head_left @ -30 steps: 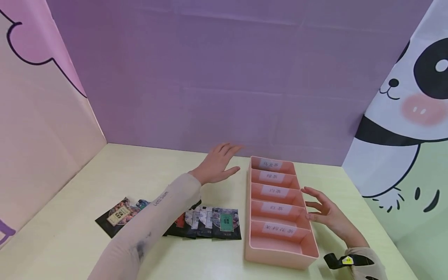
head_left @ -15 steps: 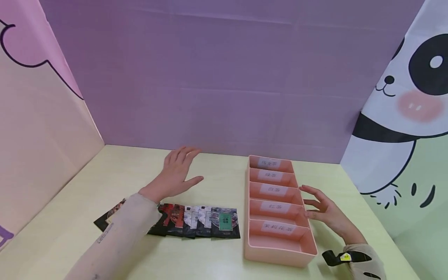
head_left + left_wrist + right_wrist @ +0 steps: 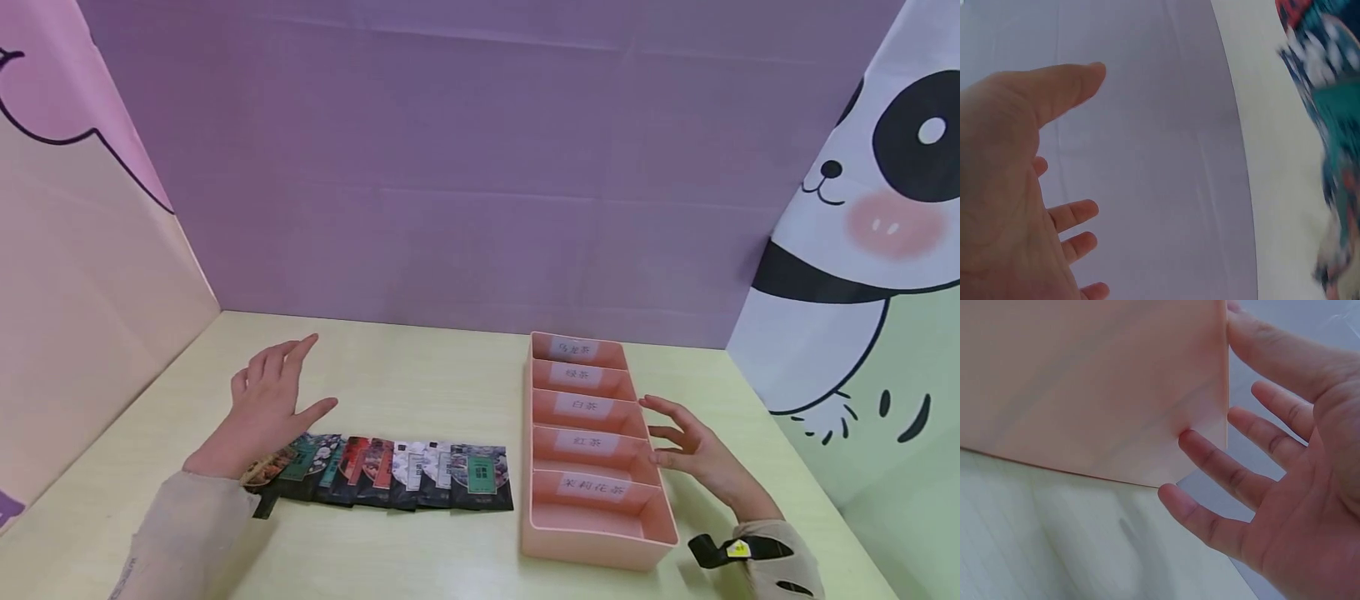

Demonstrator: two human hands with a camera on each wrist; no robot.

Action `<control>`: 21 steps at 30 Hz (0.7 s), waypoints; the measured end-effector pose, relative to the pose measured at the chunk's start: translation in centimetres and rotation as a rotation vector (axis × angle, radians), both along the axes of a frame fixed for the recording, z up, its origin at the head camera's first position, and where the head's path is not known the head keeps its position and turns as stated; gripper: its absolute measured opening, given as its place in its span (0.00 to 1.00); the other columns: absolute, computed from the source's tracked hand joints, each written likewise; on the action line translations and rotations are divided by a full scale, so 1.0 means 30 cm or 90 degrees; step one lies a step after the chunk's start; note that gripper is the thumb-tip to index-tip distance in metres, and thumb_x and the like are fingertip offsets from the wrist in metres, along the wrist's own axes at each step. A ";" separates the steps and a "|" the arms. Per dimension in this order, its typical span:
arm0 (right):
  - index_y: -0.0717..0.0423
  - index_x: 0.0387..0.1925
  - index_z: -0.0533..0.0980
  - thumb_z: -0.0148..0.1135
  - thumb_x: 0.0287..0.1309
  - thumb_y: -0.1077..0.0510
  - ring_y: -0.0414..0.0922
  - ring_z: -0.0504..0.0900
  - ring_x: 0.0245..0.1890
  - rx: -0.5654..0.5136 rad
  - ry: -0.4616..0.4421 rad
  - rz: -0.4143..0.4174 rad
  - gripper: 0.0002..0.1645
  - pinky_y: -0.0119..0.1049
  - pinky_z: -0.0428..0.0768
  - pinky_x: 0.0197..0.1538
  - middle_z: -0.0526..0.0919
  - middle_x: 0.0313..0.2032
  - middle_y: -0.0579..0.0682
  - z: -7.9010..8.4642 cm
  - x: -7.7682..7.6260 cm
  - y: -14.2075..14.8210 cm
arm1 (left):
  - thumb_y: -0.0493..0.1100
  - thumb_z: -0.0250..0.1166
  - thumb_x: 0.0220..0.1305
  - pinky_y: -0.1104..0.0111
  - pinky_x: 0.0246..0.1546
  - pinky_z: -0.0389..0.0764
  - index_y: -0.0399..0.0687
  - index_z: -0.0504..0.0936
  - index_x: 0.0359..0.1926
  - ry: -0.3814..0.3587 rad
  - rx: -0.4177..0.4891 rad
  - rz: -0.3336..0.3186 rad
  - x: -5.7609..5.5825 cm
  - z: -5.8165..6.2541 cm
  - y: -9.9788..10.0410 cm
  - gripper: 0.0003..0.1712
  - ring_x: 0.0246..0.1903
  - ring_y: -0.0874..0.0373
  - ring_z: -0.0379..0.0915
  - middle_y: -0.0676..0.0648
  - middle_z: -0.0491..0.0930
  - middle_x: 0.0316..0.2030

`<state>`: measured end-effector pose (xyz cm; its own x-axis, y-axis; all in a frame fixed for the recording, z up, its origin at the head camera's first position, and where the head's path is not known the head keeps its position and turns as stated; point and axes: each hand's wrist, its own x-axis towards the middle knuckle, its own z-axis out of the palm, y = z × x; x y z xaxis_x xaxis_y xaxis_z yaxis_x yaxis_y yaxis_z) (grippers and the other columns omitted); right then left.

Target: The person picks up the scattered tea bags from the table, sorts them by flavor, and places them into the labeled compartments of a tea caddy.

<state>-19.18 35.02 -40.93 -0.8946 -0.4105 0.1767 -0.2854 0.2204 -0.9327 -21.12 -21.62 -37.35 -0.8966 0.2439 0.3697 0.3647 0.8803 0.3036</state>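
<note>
My left hand (image 3: 266, 408) hovers over the left end of a row of tea sachets (image 3: 375, 472). In the left wrist view this hand (image 3: 1004, 187) is empty, thumb and fingers spread apart. The sachets overlap in a line, dark with green, red and white labels; hand and sleeve hide part of the leftmost ones. A long pink divided box (image 3: 600, 554) stands right of them. My right hand (image 3: 693, 450) is at the box's right side; in the right wrist view its extended fingertips (image 3: 1194, 440) touch the pink outer wall (image 3: 1116, 381).
White handwritten labels (image 3: 594, 486) mark the box's several compartments, whose visible floors hold nothing. A purple backdrop (image 3: 412, 208) closes off the pale table (image 3: 420, 367) behind, with printed panels left and right. A black strap (image 3: 765, 548) circles my right wrist.
My left hand has swept left, from near the box to above the sachets' left end, exposing more of the row. My right hand stays beside the box.
</note>
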 end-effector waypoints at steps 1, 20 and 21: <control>0.52 0.75 0.57 0.60 0.63 0.71 0.35 0.76 0.57 0.001 -0.002 -0.001 0.42 0.35 0.80 0.50 0.65 0.65 0.31 -0.001 0.001 -0.001 | 0.50 0.70 0.62 0.32 0.53 0.48 0.42 0.44 0.77 0.000 0.002 0.010 0.003 -0.004 -0.018 0.54 0.64 0.26 0.43 0.27 0.52 0.65; 0.53 0.75 0.56 0.60 0.64 0.71 0.33 0.76 0.56 0.014 0.005 -0.004 0.42 0.34 0.80 0.50 0.64 0.66 0.31 0.001 0.010 0.008 | 0.68 0.76 0.42 0.23 0.48 0.45 0.36 0.38 0.75 -0.261 -0.043 0.140 0.009 -0.081 -0.238 0.76 0.58 0.17 0.42 0.18 0.47 0.61; 0.53 0.75 0.56 0.59 0.64 0.71 0.33 0.76 0.56 0.013 0.007 -0.001 0.42 0.34 0.80 0.50 0.64 0.66 0.31 0.001 0.009 0.008 | 0.69 0.77 0.40 0.23 0.48 0.46 0.36 0.39 0.75 -0.272 -0.045 0.138 0.006 -0.084 -0.241 0.77 0.57 0.17 0.43 0.18 0.48 0.60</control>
<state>-18.91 35.27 -40.89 -0.8931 -0.4131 0.1781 -0.2953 0.2398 -0.9248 -20.95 -28.86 -39.88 -0.9975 0.0459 -0.0531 0.0263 0.9459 0.3234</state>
